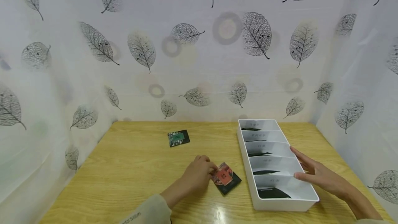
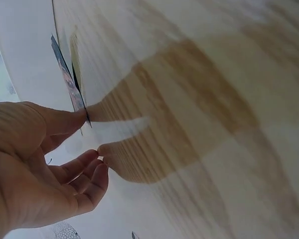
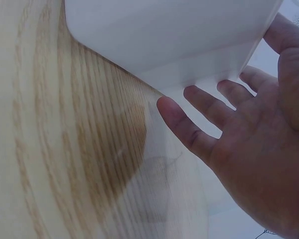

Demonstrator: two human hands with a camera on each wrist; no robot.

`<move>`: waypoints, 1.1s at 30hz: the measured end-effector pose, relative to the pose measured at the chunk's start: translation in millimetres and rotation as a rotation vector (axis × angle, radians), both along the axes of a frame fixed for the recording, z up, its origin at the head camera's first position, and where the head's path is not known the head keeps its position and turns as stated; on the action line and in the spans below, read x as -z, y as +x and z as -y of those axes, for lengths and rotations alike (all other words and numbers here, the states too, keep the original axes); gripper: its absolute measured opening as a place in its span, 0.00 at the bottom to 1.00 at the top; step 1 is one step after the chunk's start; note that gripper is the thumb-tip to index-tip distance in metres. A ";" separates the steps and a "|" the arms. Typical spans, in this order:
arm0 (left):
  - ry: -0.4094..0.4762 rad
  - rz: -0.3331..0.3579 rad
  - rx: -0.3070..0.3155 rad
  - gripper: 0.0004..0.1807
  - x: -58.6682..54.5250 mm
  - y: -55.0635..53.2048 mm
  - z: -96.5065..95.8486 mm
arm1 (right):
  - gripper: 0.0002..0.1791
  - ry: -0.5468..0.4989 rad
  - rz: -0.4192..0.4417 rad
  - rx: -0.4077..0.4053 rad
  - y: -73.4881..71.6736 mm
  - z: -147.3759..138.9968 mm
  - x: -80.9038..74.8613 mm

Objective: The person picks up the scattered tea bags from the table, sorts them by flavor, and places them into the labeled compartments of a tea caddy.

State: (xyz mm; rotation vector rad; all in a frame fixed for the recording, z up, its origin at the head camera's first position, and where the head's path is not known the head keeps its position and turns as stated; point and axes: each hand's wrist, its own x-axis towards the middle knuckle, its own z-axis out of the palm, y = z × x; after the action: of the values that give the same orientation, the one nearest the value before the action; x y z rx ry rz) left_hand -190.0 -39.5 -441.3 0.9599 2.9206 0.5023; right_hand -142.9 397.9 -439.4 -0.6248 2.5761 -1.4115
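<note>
A small black packet with a red label (image 1: 224,177) is over the wooden table, left of a white divided box (image 1: 257,204). My left hand (image 1: 199,172) pinches its left corner; in the left wrist view the packet (image 2: 69,82) is seen edge-on at the thumb, the index fingertip hidden. My right hand (image 1: 323,177) rests against the box's right side, thumb at the rim. In the right wrist view, the fairly straight fingers (image 3: 204,107) lie by the box's outer wall (image 3: 164,45). Dark packets (image 1: 273,193) sit inside the labelled compartments.
A black packet with a green label (image 1: 178,137) lies farther back on the wooden table (image 1: 133,161). A pale curtain printed with leaves (image 1: 199,61) surrounds the table at the back and both sides.
</note>
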 end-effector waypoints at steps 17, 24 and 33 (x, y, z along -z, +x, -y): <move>-0.012 0.053 -0.142 0.33 5.7 6.9 -21.0 | 0.44 0.005 0.003 0.001 1.2 0.6 -0.7; 0.039 0.066 -0.081 0.30 3.4 4.8 -24.4 | 0.44 -0.004 -0.003 -0.008 0.3 0.5 -1.0; 0.244 0.215 -0.022 0.18 2.8 -2.6 -19.6 | 0.44 -0.013 0.008 -0.011 0.5 0.7 -2.5</move>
State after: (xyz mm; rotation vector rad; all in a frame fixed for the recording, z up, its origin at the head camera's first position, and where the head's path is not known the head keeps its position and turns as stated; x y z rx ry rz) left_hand -192.6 -19.9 -444.1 0.8349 2.7235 0.9184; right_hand -142.5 397.3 -436.9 -0.6329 2.5555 -1.4249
